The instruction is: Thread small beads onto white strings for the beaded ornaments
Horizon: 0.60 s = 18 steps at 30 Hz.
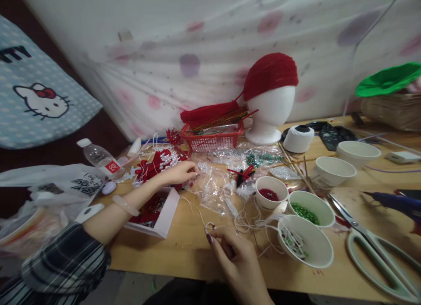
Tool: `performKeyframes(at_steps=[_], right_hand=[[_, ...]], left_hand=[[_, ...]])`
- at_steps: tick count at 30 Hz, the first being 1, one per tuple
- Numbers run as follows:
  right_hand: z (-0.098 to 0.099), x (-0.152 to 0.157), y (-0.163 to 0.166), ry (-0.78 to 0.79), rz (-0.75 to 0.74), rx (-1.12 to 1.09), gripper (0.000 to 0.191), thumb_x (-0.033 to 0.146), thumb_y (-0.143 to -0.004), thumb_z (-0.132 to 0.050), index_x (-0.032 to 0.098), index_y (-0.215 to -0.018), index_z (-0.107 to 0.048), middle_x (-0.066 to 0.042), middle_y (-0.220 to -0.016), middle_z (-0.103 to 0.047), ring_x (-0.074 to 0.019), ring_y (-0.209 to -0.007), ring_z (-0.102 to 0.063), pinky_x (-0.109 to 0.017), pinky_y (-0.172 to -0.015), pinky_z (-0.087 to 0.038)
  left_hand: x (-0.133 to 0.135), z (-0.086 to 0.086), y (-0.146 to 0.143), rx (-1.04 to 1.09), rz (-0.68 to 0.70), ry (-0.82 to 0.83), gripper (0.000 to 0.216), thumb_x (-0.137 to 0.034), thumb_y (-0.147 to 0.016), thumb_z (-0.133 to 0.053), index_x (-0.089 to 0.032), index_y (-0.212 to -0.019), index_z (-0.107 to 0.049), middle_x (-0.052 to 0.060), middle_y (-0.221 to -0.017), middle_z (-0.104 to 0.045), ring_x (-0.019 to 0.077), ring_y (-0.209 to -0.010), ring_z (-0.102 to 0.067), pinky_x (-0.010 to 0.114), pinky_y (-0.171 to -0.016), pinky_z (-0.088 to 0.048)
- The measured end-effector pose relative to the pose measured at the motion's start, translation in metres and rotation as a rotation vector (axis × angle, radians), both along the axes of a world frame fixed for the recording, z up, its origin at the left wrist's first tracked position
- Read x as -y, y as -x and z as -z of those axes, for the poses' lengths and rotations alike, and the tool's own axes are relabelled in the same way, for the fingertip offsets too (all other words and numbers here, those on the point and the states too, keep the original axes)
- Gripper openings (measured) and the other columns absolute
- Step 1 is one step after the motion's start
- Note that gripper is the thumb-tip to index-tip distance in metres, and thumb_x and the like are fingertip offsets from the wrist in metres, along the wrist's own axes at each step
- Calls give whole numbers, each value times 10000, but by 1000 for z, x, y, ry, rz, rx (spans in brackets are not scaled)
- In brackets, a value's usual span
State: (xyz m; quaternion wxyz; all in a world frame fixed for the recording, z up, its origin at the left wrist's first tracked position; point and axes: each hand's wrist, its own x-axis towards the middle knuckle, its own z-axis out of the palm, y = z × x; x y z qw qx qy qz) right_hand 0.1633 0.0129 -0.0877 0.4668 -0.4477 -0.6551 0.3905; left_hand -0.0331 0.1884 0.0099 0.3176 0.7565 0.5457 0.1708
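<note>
My left hand (179,172) reaches across the table, fingers curled at the edge of a clear plastic bag (215,189), beside a red ornament with white pearls (160,161). A pale bangle (125,205) sits on that wrist. My right hand (235,257) is near the front edge, fingers pinched on a white thread (210,226) with a small beaded loop. Loose thread (250,219) trails toward a tilted paper cup of mixed beads (304,241).
Paper cups hold red beads (269,193) and green beads (305,212). Large scissors (371,248) lie at right, with a blue glue gun (396,202) behind them. A red basket (212,138), foam head with red cap (271,94), water bottle (100,158) and white box (156,213) stand around.
</note>
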Motion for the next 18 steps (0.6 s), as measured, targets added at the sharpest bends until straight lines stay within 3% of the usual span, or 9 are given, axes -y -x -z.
performKeyframes(at_steps=[5, 9, 11, 14, 18], right_hand=[[0, -1, 0, -6, 23, -11, 282, 346, -945, -540, 167, -842, -731, 59, -558, -359, -111, -494, -377, -234, -494, -297], [-1, -1, 0, -2, 54, -40, 292, 358, -940, -547, 167, -830, -738, 60, -550, -355, -111, -493, -382, -236, -497, -306], [-3, 0, 0, 7, 69, -58, 295, 367, -933, -557, 165, -821, -741, 60, -542, -365, -109, -489, -379, -236, -491, -301], [-4, 1, -1, 31, 81, -76, 292, 372, -927, -569, 165, -821, -746, 58, -539, -378, -107, -487, -381, -234, -484, -300], [-5, 1, -3, 56, 106, -81, 289, 385, -923, -586, 165, -835, -751, 58, -546, -375, -105, -499, -382, -233, -484, -295]], left_hand=[[8, -26, 1, 283, -215, -154, 36, -141, -709, -661, -157, -714, -629, -24, -665, -616, 142, -651, -563, 298, -738, -487], [46, -40, -12, 601, -339, -212, 152, -285, -807, -666, -171, -866, -584, -3, -812, -652, 129, -747, -638, 303, -809, -549], [72, -35, -24, 748, -386, -167, 136, -255, -815, -675, -162, -868, -592, 15, -836, -674, 113, -755, -659, 260, -793, -574], [104, -16, -43, 1218, -622, 230, 92, -67, -766, -665, -133, -826, -645, 13, -766, -696, 77, -666, -663, 162, -679, -584], [122, 16, -56, 1391, -725, 461, 142, -4, -711, -688, -139, -741, -656, -17, -681, -698, 61, -586, -656, 113, -582, -567]])
